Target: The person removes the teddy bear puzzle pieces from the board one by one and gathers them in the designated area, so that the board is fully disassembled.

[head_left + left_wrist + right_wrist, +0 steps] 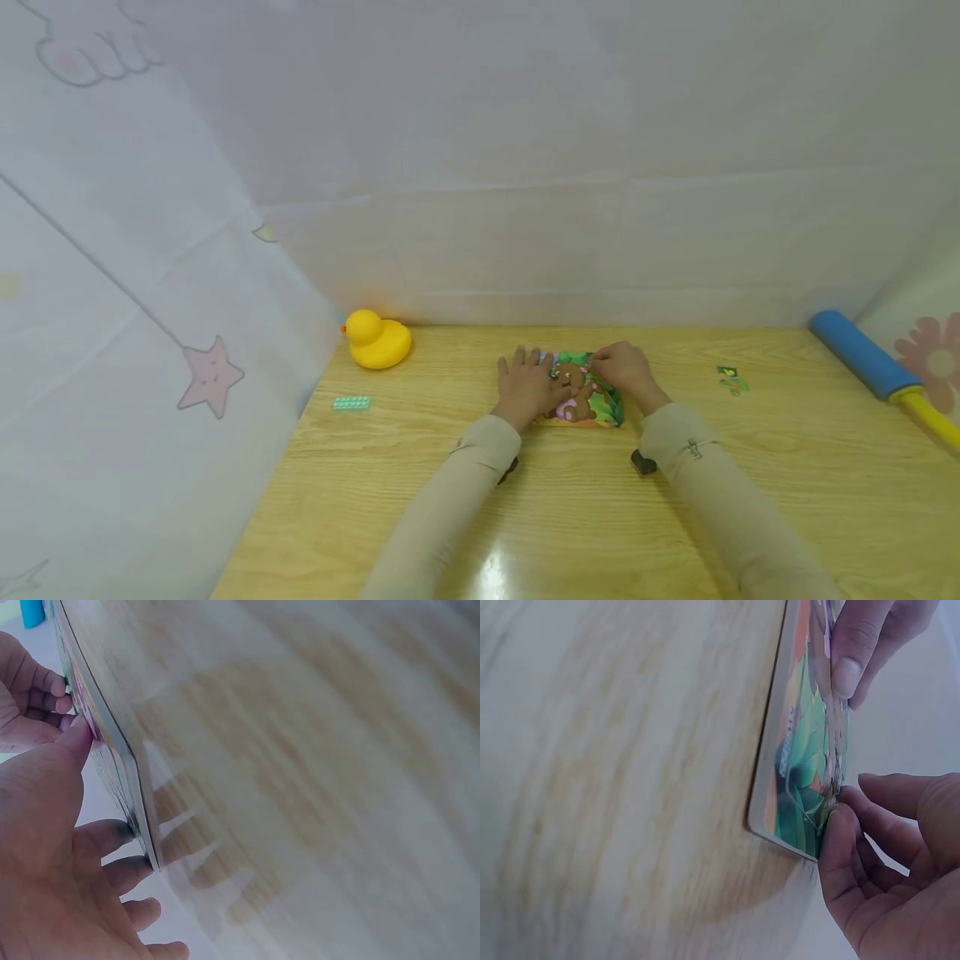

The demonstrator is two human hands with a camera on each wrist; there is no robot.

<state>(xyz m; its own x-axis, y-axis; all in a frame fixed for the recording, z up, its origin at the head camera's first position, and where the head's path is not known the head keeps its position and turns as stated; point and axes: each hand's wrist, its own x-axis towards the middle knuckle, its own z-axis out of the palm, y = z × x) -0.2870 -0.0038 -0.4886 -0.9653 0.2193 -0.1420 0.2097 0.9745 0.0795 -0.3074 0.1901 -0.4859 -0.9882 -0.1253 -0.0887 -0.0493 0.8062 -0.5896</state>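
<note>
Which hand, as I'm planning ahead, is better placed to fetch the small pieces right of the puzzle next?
Right, probably: the right hand is closer to the small pieces, which lie on its side, while the left hand spreads over the puzzle, farther from them.

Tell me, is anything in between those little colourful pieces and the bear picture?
Yes, the right hand. In the head view, it reaches over the right edge of the bear picture, and the little pieces lie farther right. Nothing else visible stands between them.
</note>
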